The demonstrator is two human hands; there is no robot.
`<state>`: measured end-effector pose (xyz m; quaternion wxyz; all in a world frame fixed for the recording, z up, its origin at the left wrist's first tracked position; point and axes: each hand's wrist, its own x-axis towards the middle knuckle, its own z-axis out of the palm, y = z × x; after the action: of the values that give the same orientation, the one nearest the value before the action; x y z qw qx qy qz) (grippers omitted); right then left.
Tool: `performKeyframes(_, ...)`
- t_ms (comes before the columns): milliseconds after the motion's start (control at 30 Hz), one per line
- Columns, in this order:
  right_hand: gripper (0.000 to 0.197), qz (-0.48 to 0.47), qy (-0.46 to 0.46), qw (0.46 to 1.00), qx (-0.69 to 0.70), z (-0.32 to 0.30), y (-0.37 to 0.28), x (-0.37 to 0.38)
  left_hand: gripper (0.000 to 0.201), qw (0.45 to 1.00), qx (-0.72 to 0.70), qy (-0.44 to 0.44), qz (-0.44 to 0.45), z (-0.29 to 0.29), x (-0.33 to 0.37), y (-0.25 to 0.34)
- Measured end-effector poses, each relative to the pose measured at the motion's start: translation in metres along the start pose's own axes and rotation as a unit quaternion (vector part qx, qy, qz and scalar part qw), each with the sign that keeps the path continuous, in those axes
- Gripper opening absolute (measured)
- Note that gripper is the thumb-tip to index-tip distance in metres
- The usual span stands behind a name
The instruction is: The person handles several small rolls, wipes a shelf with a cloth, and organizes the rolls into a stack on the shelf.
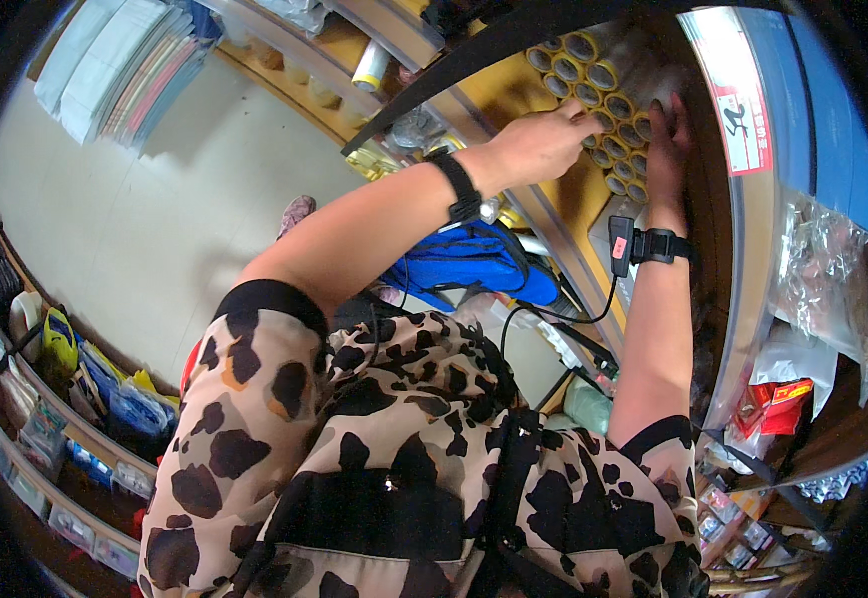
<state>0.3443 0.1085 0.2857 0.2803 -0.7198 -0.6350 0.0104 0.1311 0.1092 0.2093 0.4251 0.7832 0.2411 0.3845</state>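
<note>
Several yellow-rimmed rolls with hollow cores (618, 105) are stacked on a wooden shelf, their round ends facing me. My left hand (543, 145) reaches in from the left with fingers curled at the edge of the stack, closed around the end of one roll; its fingertips are partly hidden. Against the stack's right side lies my right hand (667, 149), its fingers stretched out and apart, in shadow. A black strap with a small device (621, 244) and cable is on my right wrist, and a black watch (457, 189) on my left.
The shelf's front edge (568, 259) runs under my forearms. To the right stands an upright panel with a red-and-white label (743, 130). Below the left arm is a blue fabric bag (464, 264). Folded sheets (120, 75) hang at upper left; shelves of packaged goods (95, 448) line the lower left.
</note>
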Motion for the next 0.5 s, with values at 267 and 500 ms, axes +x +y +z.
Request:
performKeyframes(267,0.046,-0.066,-0.009,0.994,-0.085,-0.009,0.019,-0.002,0.018,0.995,-0.044,-0.043,-0.079,-0.045,-0.071,-0.038)
performKeyframes(500,0.049,0.030,0.046,0.998,-0.008,-0.019,-0.004,-0.021,0.024,0.953,0.045,0.060,-0.294,-0.094,-0.106,-0.121)
